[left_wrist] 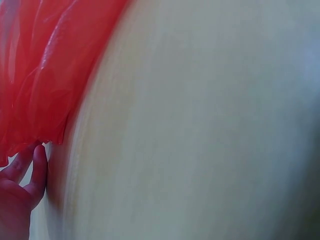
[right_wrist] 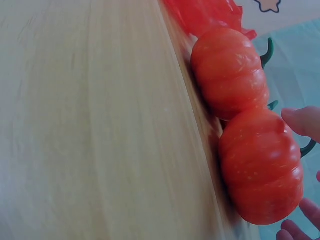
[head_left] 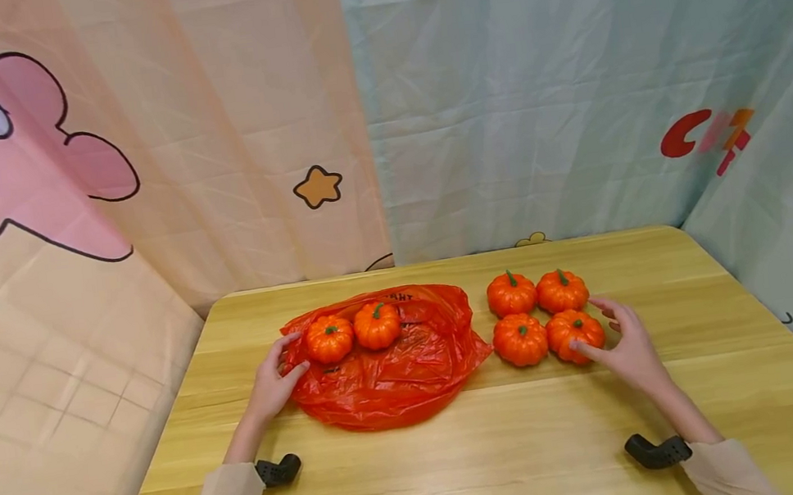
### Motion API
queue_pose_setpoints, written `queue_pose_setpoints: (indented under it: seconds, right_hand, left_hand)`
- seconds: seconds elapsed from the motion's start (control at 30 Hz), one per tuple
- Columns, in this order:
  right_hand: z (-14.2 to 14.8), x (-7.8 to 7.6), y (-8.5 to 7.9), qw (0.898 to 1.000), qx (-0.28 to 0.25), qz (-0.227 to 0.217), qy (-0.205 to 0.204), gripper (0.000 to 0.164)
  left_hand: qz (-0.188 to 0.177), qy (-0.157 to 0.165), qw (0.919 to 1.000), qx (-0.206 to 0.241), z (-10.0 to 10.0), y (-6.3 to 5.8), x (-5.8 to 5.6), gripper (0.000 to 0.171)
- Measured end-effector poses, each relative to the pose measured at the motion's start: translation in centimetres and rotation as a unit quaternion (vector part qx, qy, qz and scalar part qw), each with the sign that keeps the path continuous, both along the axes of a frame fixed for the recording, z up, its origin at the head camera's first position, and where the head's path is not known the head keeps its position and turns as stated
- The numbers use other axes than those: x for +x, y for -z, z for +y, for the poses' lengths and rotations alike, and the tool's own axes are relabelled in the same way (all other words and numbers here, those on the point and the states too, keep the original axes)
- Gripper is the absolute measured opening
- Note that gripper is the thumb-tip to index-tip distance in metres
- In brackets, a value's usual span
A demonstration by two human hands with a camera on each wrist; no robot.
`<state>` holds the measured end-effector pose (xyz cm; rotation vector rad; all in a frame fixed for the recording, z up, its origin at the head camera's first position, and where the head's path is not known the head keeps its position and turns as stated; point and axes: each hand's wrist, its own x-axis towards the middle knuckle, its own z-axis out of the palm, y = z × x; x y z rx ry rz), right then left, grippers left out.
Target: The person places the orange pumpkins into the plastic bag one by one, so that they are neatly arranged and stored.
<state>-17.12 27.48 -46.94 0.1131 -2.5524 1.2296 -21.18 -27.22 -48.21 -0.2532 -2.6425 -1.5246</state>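
Pumpkin [head_left: 572, 332] sits stem up at four o'clock in its group of four, at three o'clock from the red bag [head_left: 398, 379], its wide axis level with the table [head_left: 497, 458]. Glossy orange, squat, ribbed. The right hand [head_left: 629, 347] spreads thumb and fingers about it; the left hand [head_left: 275, 384], digits parted, meets the bag's nine o'clock edge, grip unclear.
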Motion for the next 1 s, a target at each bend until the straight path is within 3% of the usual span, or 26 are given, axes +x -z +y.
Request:
queue_pose_setpoints:
  seconds: [0.37, 0.63, 0.97, 1.0]
  right_hand:
    - [0.04, 0.09, 0.07, 0.998, -0.03, -0.054, -0.017, 0.08]
    - [-0.21, 0.04, 0.24, 0.996, -0.013, -0.086, -0.015, 0.082]
    - [-0.06, -0.1, 0.41, 0.993, -0.015, -0.116, -0.02, 0.084]
    - [-0.04, -0.1, 0.39, 0.993, -0.015, -0.117, -0.021, 0.084]
  left_hand:
    - [0.004, -0.007, 0.9999, -0.007, 0.07, -0.06, -0.01, 0.051]
    - [0.014, 0.001, 0.9999, 0.002, 0.14, -0.18, 0.15, 0.051]
    - [0.001, 0.002, 1.0, 0.006, -0.03, 0.12, -0.08, 0.051]
    - [-0.002, 0.003, 1.0, 0.007, 0.14, -0.32, 0.12, 0.051]
